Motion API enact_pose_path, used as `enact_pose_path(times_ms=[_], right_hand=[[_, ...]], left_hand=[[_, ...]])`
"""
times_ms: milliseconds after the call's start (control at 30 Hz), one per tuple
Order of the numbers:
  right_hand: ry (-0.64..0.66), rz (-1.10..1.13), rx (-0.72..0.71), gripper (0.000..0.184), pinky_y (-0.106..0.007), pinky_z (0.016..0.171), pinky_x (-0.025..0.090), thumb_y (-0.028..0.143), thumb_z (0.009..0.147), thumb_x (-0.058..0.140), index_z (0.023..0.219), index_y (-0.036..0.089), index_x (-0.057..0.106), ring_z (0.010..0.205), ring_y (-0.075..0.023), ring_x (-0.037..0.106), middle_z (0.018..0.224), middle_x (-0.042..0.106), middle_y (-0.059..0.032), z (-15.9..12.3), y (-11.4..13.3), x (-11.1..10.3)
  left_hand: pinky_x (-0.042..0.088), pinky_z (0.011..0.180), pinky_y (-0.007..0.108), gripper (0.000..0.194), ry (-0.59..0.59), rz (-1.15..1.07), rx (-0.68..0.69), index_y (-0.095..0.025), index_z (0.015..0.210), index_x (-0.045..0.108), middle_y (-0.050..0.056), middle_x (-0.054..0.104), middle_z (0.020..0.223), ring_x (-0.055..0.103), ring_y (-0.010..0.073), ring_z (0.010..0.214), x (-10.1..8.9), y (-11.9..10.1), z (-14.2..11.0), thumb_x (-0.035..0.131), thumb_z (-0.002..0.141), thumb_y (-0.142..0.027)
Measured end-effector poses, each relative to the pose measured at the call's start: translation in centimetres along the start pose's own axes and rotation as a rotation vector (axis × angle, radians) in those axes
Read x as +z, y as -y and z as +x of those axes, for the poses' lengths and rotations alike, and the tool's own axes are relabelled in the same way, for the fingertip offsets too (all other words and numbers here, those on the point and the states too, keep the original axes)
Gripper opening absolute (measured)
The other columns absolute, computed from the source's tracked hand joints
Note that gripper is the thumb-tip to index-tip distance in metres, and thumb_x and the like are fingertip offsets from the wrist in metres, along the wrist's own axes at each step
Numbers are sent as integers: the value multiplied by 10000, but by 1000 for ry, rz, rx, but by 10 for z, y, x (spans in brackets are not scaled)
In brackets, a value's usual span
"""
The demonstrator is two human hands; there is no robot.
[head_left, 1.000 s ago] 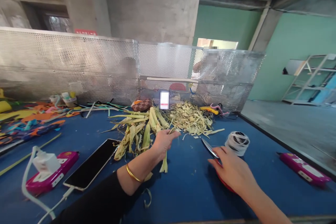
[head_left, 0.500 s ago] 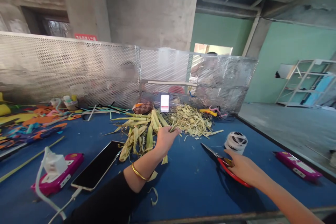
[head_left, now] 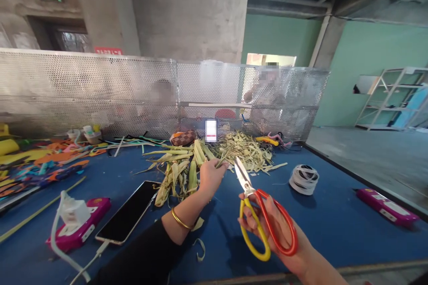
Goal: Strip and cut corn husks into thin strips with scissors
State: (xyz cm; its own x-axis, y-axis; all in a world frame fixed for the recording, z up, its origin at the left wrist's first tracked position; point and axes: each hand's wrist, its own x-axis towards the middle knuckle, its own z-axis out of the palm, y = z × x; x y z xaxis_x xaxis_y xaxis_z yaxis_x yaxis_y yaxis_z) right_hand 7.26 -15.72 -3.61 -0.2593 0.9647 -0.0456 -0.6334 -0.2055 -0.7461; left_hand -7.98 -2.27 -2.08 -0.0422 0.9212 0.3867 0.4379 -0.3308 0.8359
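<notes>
My left hand [head_left: 211,176], a gold bangle on its wrist, is closed in a pinch on a thin strip of corn husk [head_left: 222,159] that pokes out past the fingertips. My right hand [head_left: 275,217] grips a pair of scissors [head_left: 247,186] with one red and one yellow handle, its fingers at the loops. The metal blades point up and away, close to the left fingertips, and look nearly together. Long pale corn husks [head_left: 192,176] lie beside and behind my left hand. Beyond the blades is a heap of shredded husk scraps [head_left: 247,149].
On the blue table [head_left: 187,254] are a phone [head_left: 129,211] on a cable, a purple power strip [head_left: 82,225], another purple strip [head_left: 388,207] and a white twine spool [head_left: 304,179]. Colourful scraps [head_left: 43,156] lie left. A perforated metal screen [head_left: 133,93] stands behind, with people beyond.
My right hand has lifted the scissors from near the spool and swung them left and upward, bringing the blades close to my left hand. The left hand keeps its pinch in nearly the same place.
</notes>
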Motion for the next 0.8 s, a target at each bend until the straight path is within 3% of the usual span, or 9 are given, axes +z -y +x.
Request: enact_pose_path(times_ms=[200,433,800], right_hand=[[19,119,75,503,-402,870,472,602,734,639,939,147,701,653,-152,598,700,652,-41,7,-8,11],[32,141,51,479,-371,808,492,588,784,592,951,148,681,568,-119,558,690,633,-27,13,-12,10],[25,75,-16,558,-310,688,504,641,749,592,911,114,682,518,-93,492,663,584,-21,24,-7,23]], left_hand=[[218,505,221,292,-59,76,49,-160,531,531,-59,298,470,321,98,520,1,4,1,504,742,-361],[228,511,218,277,-46,81,69,-165,513,488,-54,337,479,349,99,527,3,3,-1,502,732,-333],[227,499,213,222,-7,14,75,-171,487,417,-56,308,500,328,92,530,4,-1,-6,491,673,-268]])
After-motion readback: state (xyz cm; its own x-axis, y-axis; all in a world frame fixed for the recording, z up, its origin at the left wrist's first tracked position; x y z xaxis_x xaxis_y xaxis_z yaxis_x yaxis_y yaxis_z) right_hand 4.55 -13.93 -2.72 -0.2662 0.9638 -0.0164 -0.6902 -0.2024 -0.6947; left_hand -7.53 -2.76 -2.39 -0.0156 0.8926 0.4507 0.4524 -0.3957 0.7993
